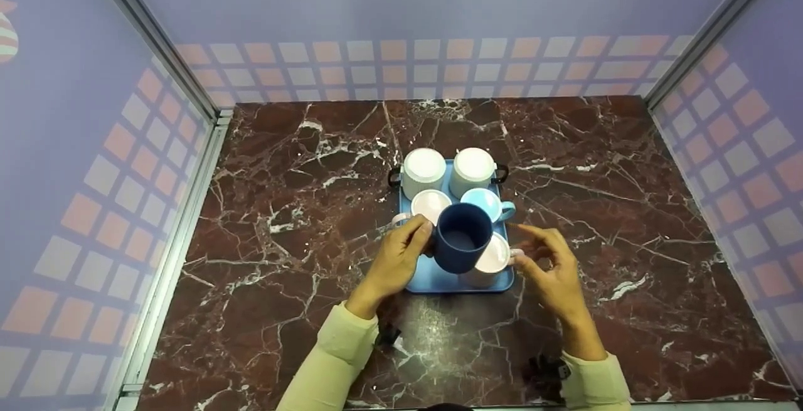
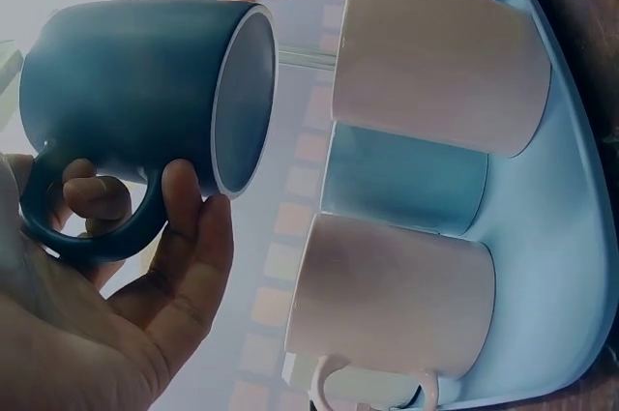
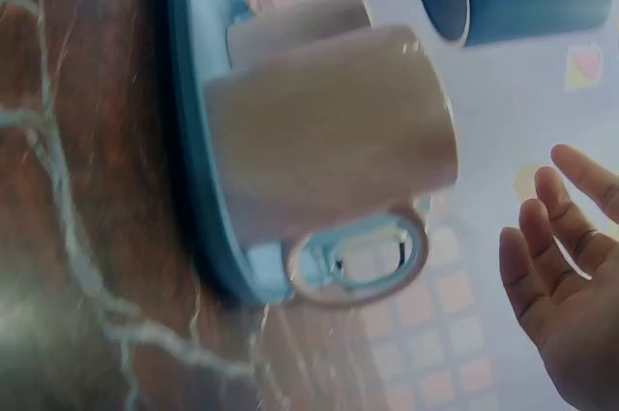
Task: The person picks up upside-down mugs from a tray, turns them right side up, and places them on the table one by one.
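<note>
A dark blue mug (image 1: pixel 463 254) is held over the near part of the blue tray (image 1: pixel 433 280) by my left hand (image 1: pixel 395 257). In the left wrist view, the fingers hook round the handle of the mug (image 2: pixel 135 92), and its rim faces the tray side. My right hand (image 1: pixel 552 270) is beside the tray's right edge, close to the handle of the near pink mug (image 1: pixel 491 254). Its fingers are spread, loosely bent and hold nothing in the right wrist view, apart from the pink mug (image 3: pixel 329 131).
Also on the tray stand a light blue mug (image 1: pixel 482 202), a second pink mug (image 1: pixel 430 205) and two white mugs (image 1: pixel 423 169) with black handles at the far end. Patterned panels (image 1: pixel 401 9) enclose the dark marbled tabletop (image 1: pixel 301 223) at the back and sides.
</note>
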The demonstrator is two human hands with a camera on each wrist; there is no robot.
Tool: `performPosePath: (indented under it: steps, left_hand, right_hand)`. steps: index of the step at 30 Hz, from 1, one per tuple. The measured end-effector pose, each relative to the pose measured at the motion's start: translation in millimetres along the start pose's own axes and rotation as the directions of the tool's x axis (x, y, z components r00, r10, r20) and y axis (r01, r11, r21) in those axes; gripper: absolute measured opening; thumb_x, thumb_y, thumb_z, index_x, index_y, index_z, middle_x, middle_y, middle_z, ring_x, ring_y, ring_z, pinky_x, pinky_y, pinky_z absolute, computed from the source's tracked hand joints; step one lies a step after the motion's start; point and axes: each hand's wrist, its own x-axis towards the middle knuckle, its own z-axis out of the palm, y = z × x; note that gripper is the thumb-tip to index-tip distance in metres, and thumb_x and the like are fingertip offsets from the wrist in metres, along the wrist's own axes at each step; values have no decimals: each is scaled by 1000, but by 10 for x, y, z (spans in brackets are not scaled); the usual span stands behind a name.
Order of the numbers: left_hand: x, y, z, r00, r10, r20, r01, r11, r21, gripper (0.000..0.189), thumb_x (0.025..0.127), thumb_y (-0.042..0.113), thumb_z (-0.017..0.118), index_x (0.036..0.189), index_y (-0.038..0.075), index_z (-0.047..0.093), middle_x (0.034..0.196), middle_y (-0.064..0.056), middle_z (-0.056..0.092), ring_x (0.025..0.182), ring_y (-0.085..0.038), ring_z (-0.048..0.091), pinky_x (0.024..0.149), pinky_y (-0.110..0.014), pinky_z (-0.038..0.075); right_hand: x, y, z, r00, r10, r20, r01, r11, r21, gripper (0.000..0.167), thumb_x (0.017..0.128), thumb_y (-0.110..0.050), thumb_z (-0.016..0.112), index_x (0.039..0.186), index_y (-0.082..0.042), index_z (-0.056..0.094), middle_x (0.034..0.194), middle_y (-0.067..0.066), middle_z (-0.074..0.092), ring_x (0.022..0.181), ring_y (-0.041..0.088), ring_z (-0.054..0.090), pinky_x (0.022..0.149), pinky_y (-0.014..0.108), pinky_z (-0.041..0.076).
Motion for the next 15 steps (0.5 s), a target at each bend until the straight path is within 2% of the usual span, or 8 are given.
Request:
performPosePath:
  steps: [4, 6, 9, 12, 15]
  left_hand:
    - [-14, 1, -10, 1000, 3, -14, -3, 1000, -2, 31, 111, 18, 47, 86, 2, 58, 72, -11, 50, 70, -22, 57, 69, -30, 54]
    - [-17, 1, -13, 1000, 9, -15, -9, 1000, 0, 31, 111, 18, 47, 86, 2, 57, 73, -10, 49, 70, -20, 58, 68, -30, 55]
    - [-23, 5, -16, 1000, 20, -13, -20, 1000, 8, 31, 111, 18, 46, 86, 3, 57, 71, -8, 49, 69, -16, 55, 67, -30, 54]
    - [-29, 5, -21, 999, 31, -19, -31, 999, 15, 31, 111, 17, 46, 86, 4, 57, 69, -7, 48, 67, -16, 54, 66, -32, 53]
    - [-33, 2, -23, 999, 35, -23, -34, 999, 23, 30, 111, 18, 46, 86, 5, 58, 70, -5, 48, 67, -21, 55, 66, -32, 53]
  right_hand:
    - [-91, 278, -128, 989, 141, 32, -141, 990, -9, 58, 78, 13, 78, 133, 5, 63, 108, 27, 58, 85, 24, 64, 72, 21, 54]
    - [-133, 393, -192, 973, 227, 46, -227, 974, -12, 62, 79, 9, 81, 137, -1, 63, 115, 21, 60, 93, 28, 65, 78, 25, 55]
    - [-177, 496, -278, 935, 348, 73, -348, 937, -13, 65, 81, 3, 84, 141, -7, 61, 124, 18, 59, 107, 30, 62, 87, 30, 55]
    - [-199, 563, -322, 904, 416, 99, -414, 909, -41, 69, 81, -1, 86, 143, -8, 58, 131, 18, 57, 113, 31, 59, 90, 34, 54]
    - [-211, 624, -313, 889, 440, 128, -433, 898, -85, 69, 81, 1, 85, 143, -7, 57, 132, 19, 58, 112, 33, 60, 89, 36, 55]
